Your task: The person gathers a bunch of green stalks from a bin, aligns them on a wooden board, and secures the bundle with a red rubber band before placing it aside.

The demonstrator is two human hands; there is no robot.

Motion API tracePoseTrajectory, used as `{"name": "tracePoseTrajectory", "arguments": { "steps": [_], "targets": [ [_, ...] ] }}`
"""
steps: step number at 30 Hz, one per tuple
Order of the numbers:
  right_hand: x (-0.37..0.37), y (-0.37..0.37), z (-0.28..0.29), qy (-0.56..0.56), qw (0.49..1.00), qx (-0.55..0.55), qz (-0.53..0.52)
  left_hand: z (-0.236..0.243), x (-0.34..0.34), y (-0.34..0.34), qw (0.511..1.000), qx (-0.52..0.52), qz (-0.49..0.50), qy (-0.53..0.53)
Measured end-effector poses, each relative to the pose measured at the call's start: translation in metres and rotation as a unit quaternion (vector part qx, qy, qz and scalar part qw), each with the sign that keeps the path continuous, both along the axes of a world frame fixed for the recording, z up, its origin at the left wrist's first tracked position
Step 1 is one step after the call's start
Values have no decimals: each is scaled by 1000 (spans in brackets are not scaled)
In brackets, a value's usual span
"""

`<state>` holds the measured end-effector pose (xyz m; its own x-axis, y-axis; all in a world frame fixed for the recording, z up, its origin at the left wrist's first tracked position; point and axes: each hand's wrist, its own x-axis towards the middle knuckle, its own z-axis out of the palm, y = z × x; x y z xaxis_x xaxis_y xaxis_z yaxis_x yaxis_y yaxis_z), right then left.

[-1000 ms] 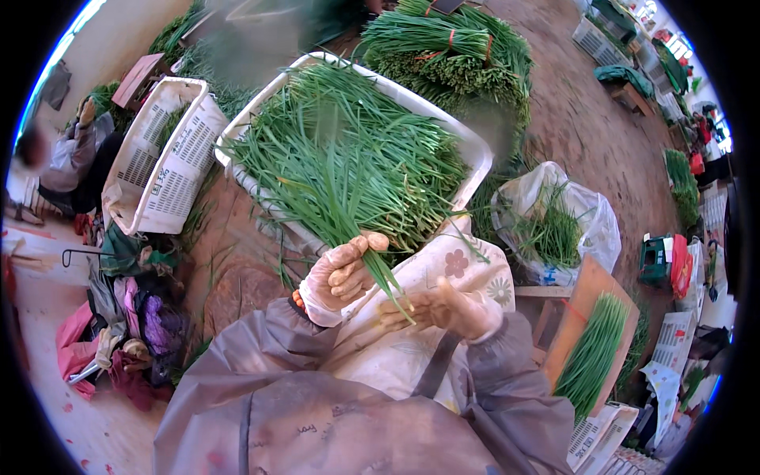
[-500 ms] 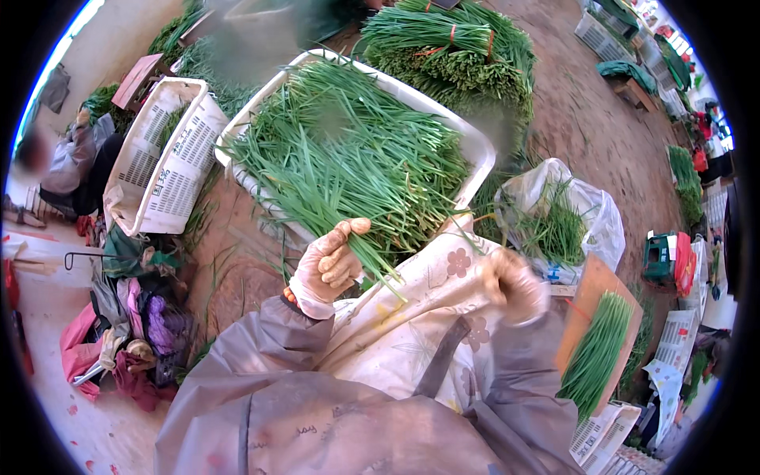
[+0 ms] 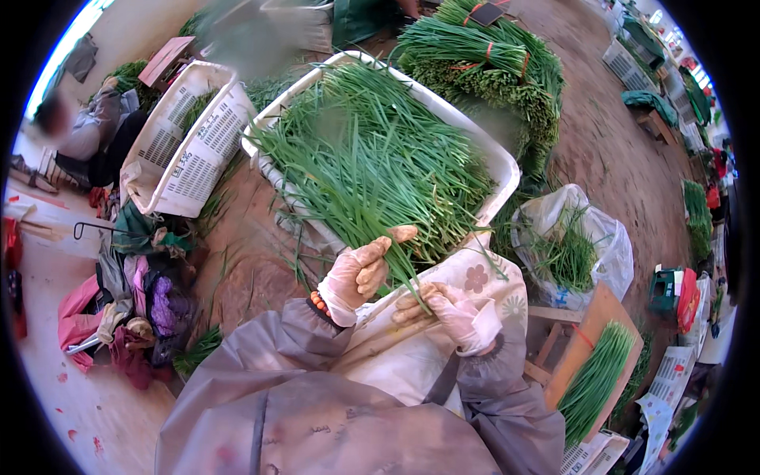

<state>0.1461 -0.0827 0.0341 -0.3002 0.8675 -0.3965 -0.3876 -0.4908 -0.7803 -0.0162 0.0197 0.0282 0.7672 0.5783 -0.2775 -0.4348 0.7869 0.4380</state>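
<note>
My left hand [image 3: 355,277], in a thin glove with an orange bead bracelet at the wrist, is closed round a small bunch of garlic chives [image 3: 402,260] over my lap. Their cut ends point toward me, and my gloved right hand [image 3: 455,313] is closed at those ends, thumb against fingers. Just beyond, a white plastic crate [image 3: 507,178] is heaped with loose garlic chives [image 3: 388,150], leaves to the left and stem ends to the right. A pale flowered apron [image 3: 495,279] covers my lap under both hands.
Right of the crate sits a clear plastic bag [image 3: 613,245] of green scraps. A tilted wooden board [image 3: 625,348] bears a bundle of chives. Tied bundles [image 3: 491,71] are stacked behind. At left are a second white crate [image 3: 202,150], a clothes pile [image 3: 131,317] and another person [image 3: 99,131].
My right hand has come leftward from beside my lap to the stem ends of the bunch. My left hand still grips the chives. The whole view has shifted slightly.
</note>
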Motion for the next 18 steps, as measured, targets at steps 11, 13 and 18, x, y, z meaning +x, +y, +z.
{"name": "tracePoseTrajectory", "arguments": {
  "steps": [11,13,18],
  "targets": [
    [-7,8,16,-93,977,-21,-190,-20,2,-11,998,6,15,-61],
    [-10,10,13,-67,980,-42,-181,-17,6,-17,1000,13,3,3],
    [-25,1,-10,-40,985,-36,-164,-28,15,-30,999,0,-20,-25]
  ]
}}
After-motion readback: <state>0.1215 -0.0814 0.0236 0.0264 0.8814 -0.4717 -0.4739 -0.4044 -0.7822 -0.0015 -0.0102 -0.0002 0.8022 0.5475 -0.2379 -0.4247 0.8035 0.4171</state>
